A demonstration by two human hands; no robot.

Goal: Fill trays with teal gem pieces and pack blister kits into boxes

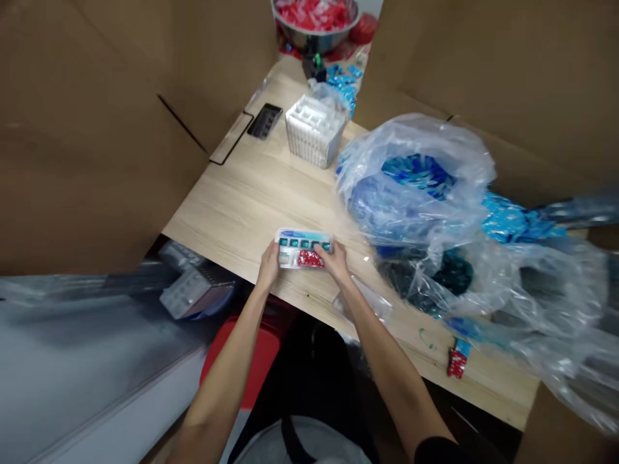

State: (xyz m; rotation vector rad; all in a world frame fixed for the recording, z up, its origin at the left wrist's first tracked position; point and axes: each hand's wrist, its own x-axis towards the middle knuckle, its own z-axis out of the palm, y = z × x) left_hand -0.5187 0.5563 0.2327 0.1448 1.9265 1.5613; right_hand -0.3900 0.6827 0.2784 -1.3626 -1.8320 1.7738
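Note:
A shallow clear plastic tray (291,261) lies near the table's front edge, between my two hands. Along its back runs a blue, pen-like strip (300,234), and below that a row of several dark green pieces (304,244). A red packet with white marks (310,259) fills the front right compartment; the front left one looks pale. My left hand (269,263) grips the tray's left end. My right hand (334,259) is closed around its right end, the thumb reaching over the green pieces and the red packet.
A stack of clear trays (316,132) and a black phone (265,121) sit farther back. Plastic bags of blue pieces (416,187) crowd the right. A metal bowl (314,35) holds red packets. Cardboard walls (120,129) flank the wooden table (232,212).

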